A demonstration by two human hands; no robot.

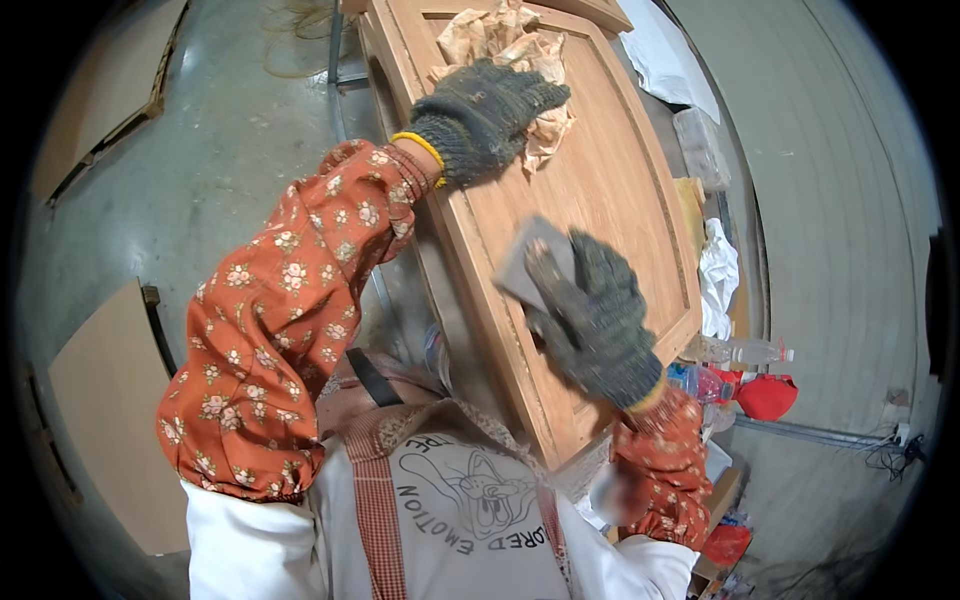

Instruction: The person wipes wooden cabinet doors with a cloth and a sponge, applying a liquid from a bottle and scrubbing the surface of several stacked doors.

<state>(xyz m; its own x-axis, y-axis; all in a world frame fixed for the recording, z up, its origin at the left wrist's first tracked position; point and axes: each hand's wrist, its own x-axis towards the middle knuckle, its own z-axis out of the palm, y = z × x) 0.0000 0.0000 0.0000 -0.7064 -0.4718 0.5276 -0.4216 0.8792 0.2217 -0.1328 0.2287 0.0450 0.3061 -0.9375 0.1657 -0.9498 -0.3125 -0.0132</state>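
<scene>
Brown wood panel (635, 220) lies before us. A crumpled sheet (478, 36) hides part of its far end, under our left hand (485, 112), fingers together. A red bundle (767, 398) and bottle (755, 353) sit past its right edge. Our right hand (605, 315) holds a grey pad (517, 271), thumb on top. Bare wood lies between our hands.

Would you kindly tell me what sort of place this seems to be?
Probably a woodworking shop: a framed wooden panel lies beneath the gloved right hand, which holds a flat grey piece, and large brown boards show at the left.
</scene>
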